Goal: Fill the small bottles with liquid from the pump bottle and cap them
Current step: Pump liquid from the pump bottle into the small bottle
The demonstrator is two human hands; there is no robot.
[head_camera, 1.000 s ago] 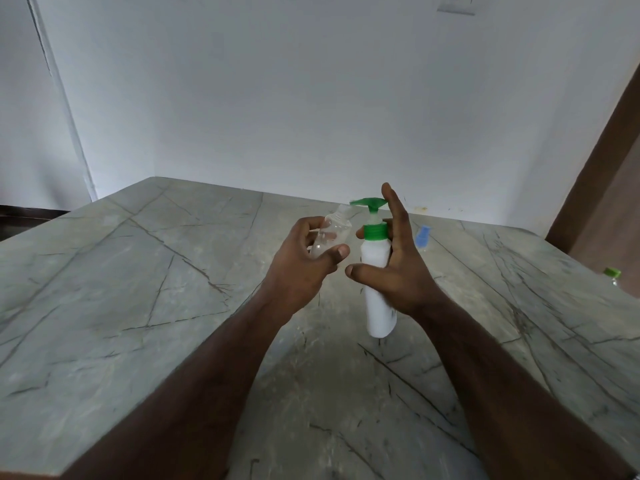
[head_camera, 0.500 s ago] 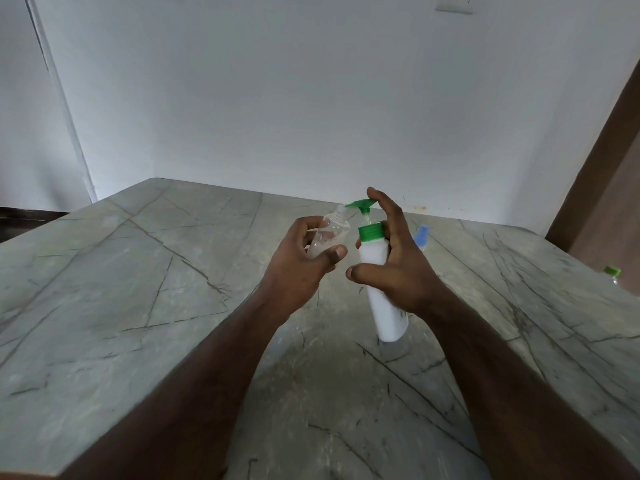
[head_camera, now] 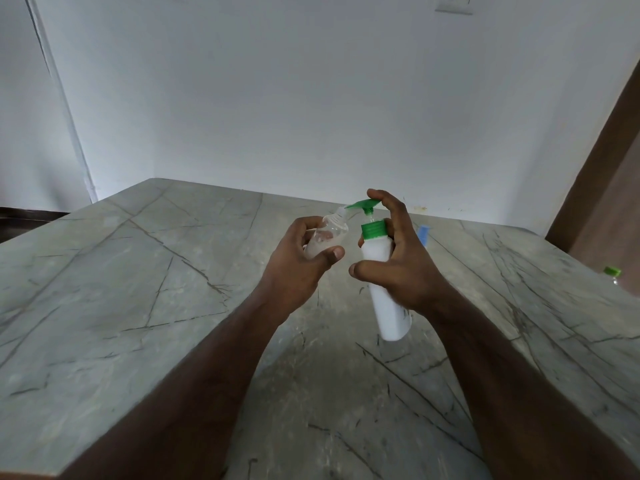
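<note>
**Spill risk at the nozzle; both hands closed on bottles**

Easy to miss the mouth from here: narrow neck on the small bottle (head_camera: pixel 327 233), tilted toward the green pump head (head_camera: pixel 363 205), spout tip just at the opening, whether inside it impossible to tell. Any wobble on the press likely to send liquid down the outside of the neck and onto the desk (head_camera: pixel 138 289). Pump bottle (head_camera: pixel 384 289) held off the surface and leaning, base toward the camera, so nothing steadying it but the grip; a firm push on the head could swing the spout off line. Wet plastic afterwards likely slippery for capping.

Left hand (head_camera: pixel 301 268) curled around the small bottle, thumb across the front, fingers behind, clear body showing between them with some pale liquid seemingly at the bottom. Right hand (head_camera: pixel 398 265) wrapped on the white body of the pump bottle, thumb in front, index finger arched up and resting on top of the pump head. Blue item (head_camera: pixel 423 233), perhaps a cap, lying on the desk just behind the right hand. Green-capped bottle (head_camera: pixel 612 273) well apart at the far right edge.
</note>
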